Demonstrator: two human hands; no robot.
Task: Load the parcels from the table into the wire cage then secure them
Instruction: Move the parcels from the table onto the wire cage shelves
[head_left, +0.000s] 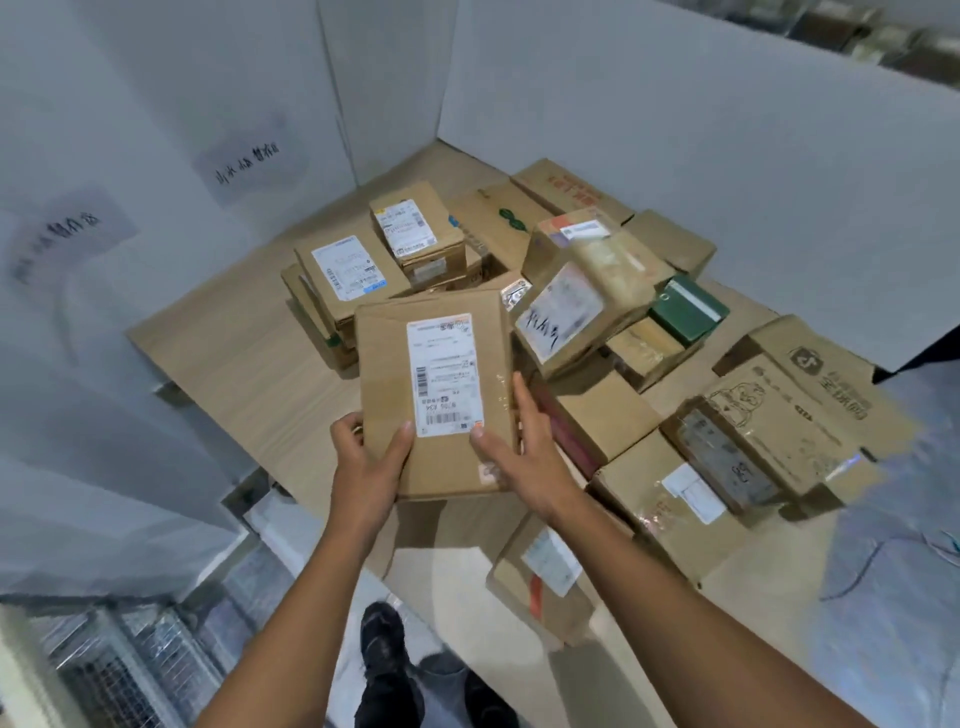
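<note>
Parcel transfer is judged to be at the pick-up stage. One flat parcel (434, 400) is held above the counter (234, 358), label side up, directly in front of the person. Both hands clamp its near end: the left hand (363, 457) wraps the near-left corner, thumb on the top face and fingers curled under the edge; the right hand (519, 447) grips the near-right corner, thumb on top and fingers laid along the right edge. The long axis of the flat parcel runs from near to far, away from the hands, so the far end is unsupported. The wire cage (130, 660) lies to the near left, below counter height; the left hand is the nearer to it. The coming move therefore appears to call for a swing left and downward with the far end kept level. The other parcels (597, 291) lie heaped on the far and right parts of the counter, several tilted against one another. The counter is pale wood-grain. White panels (623, 130) enclose it on the far and left sides; two paper notices (244, 161) hang on the left panel, text too blurred to read.
</note>
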